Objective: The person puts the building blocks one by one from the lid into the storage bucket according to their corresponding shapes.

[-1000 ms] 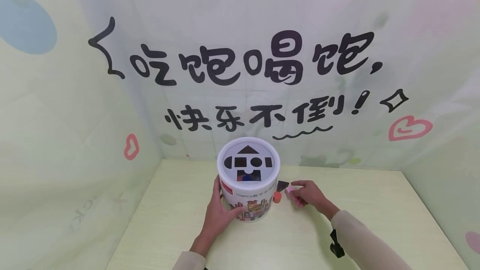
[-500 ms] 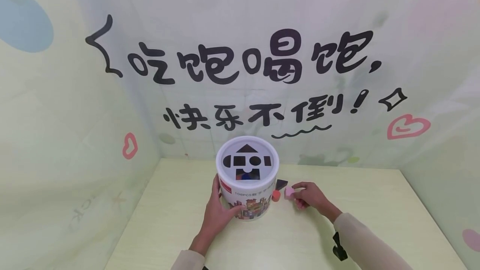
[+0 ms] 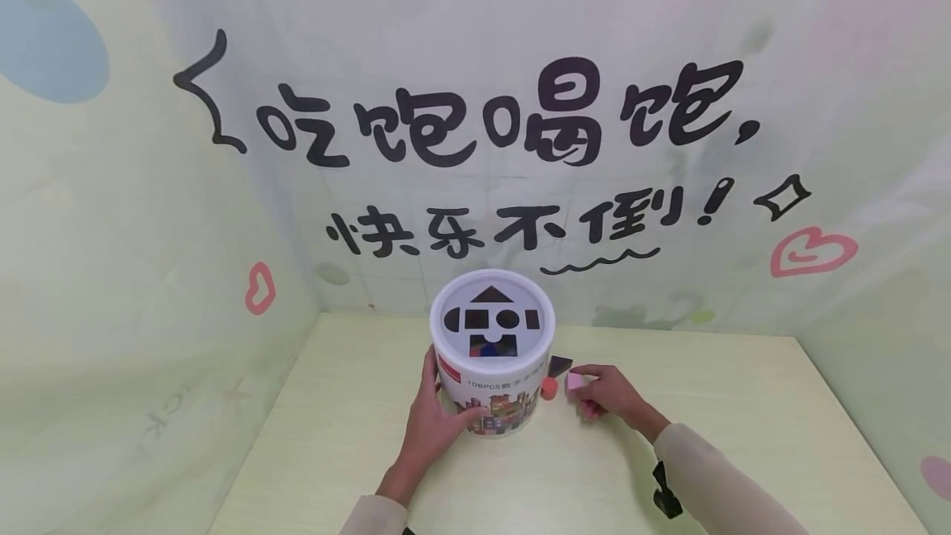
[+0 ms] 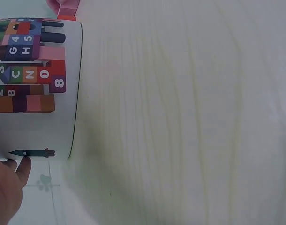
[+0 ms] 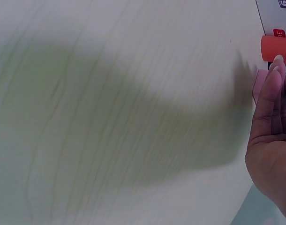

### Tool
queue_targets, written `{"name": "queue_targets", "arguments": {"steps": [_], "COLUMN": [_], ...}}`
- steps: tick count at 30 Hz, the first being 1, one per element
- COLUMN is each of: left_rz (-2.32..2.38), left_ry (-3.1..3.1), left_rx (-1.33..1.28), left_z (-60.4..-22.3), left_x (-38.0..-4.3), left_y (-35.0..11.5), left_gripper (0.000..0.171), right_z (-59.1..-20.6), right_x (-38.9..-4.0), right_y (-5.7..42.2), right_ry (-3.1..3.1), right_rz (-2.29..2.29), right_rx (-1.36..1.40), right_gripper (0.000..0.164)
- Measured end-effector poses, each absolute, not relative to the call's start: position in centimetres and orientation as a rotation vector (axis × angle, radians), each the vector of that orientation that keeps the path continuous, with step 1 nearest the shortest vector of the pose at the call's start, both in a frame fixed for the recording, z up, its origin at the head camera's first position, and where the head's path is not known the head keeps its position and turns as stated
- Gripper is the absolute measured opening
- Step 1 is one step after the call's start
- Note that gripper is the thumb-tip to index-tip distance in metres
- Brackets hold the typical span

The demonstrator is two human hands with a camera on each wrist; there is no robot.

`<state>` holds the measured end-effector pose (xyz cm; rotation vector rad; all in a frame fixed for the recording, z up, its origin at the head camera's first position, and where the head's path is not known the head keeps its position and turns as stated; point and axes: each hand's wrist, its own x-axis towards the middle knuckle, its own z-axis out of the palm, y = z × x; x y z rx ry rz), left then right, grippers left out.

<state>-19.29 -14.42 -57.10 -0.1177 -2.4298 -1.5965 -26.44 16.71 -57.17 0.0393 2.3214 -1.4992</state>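
Observation:
In the head view a white toy-block bucket (image 3: pixel 494 415) stands upright on the table, its lid cut with shaped holes. My left hand (image 3: pixel 434 429) grips its near left side, thumb across the printed front. The left wrist view shows that hand (image 4: pixel 6 194) at the bucket's wall (image 4: pixel 35 133). Right of the bucket, my right hand (image 3: pixel 615 395) pinches a pink block (image 3: pixel 574 385) between thumb and fingers, low over the table. An orange-red cylinder block (image 3: pixel 549 388) sits between that block and the bucket. Behind it lies a dark triangular block (image 3: pixel 560 366).
The pale wood-grain table (image 3: pixel 669 353) runs back to a printed cloth wall (image 3: pixel 475 205) with black lettering. More cloth rises along the left and right sides. Coloured pieces show through the notched lower hole (image 3: pixel 494 347) of the lid.
My right fingers have shifted slightly around the pink block, which now shows at a slightly different angle. The left hand, bucket and other two blocks have stayed in place.

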Motion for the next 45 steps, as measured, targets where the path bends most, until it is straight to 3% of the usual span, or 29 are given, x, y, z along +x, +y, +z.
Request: {"name": "queue_targets", "arguments": {"steps": [17, 45], "left_rz": [-1.603, -1.596], "left_ry": [-2.424, -2.443], "left_rx": [-0.131, -0.109], "left_z": [-57.3, -56.7], "left_x": [-19.3, -19.2], "left_y": [-14.6, -14.5], "left_gripper": [0.120, 0.121], "right_z": [-56.3, -49.3], "right_x": [-26.9, -29.0], "right_y": [17.1, 17.0], "right_ry": [2.379, 2.428], "right_rz": [-1.478, -1.424], "right_rx": [-0.003, -0.200], "right_gripper": [0.037, 0.039]}}
